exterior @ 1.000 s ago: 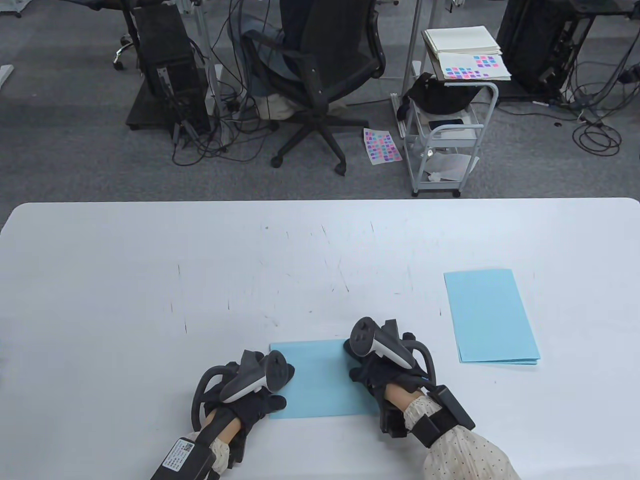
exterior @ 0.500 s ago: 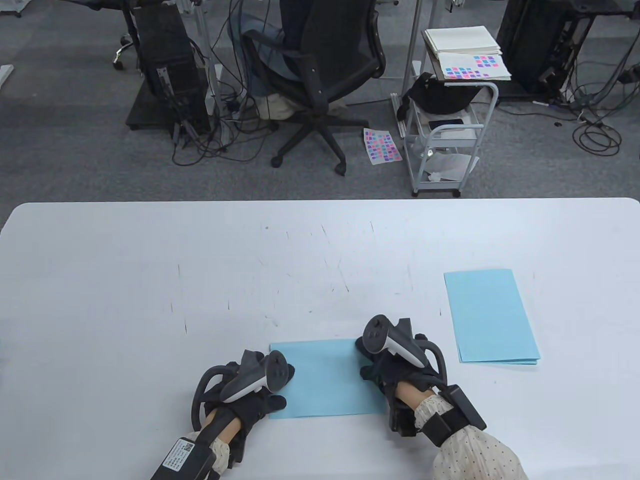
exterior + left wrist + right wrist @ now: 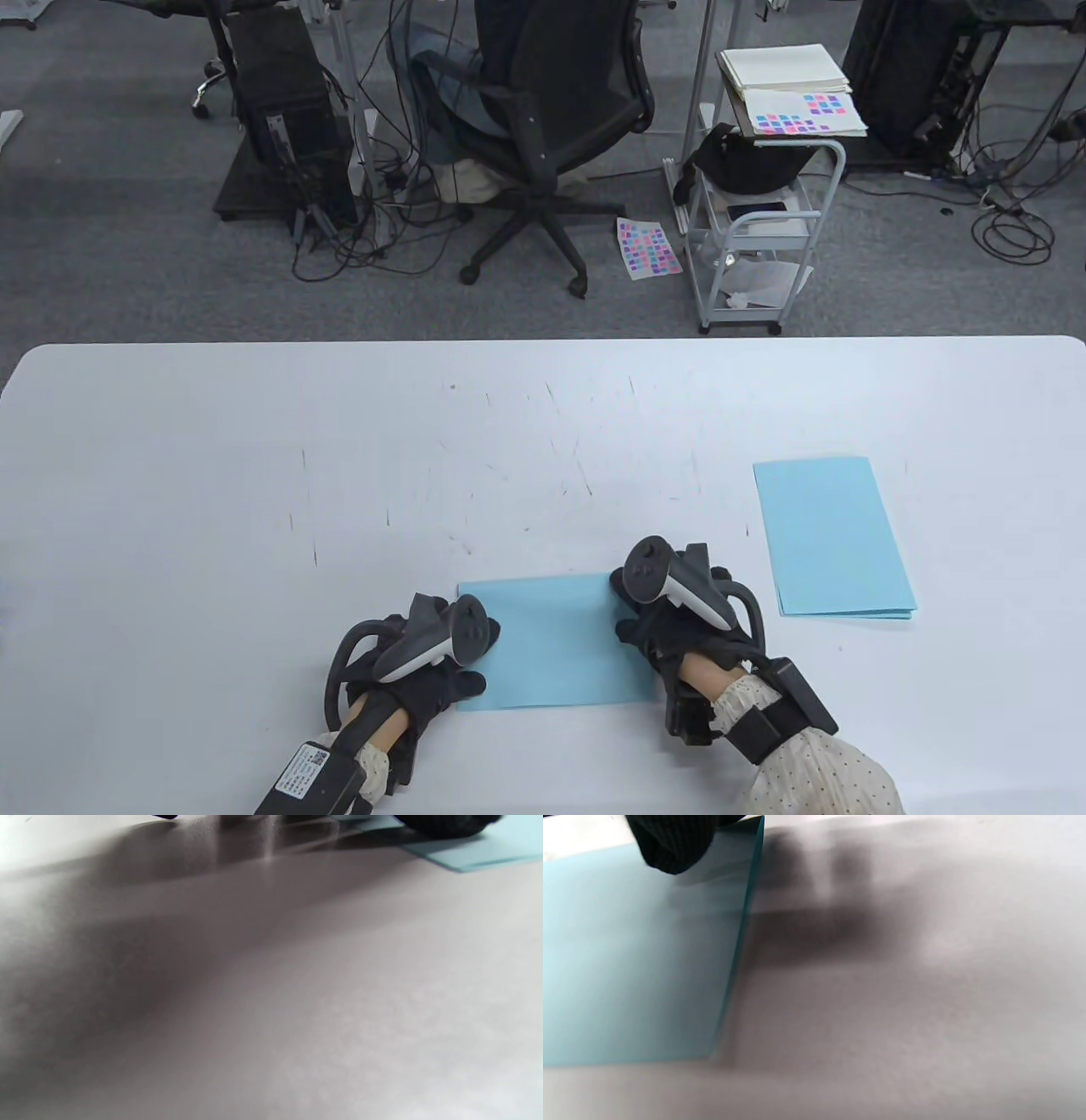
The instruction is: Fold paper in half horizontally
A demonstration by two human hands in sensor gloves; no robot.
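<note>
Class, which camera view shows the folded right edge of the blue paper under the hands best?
The right wrist view: the folded blue paper fills its left side and the doubled right edge runs sharply down it. The table view shows the whole sheet, but the right hand covers that edge. The left wrist view catches only a blurred corner.

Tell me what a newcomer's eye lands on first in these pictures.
First, the two black-gloved hands at the near edge of the white table: the left hand and right hand press on opposite ends of a folded light blue paper. Next, a second light blue paper lies apart to the right. Beyond the table, a black office chair and a white cart stand on grey carpet.
</note>
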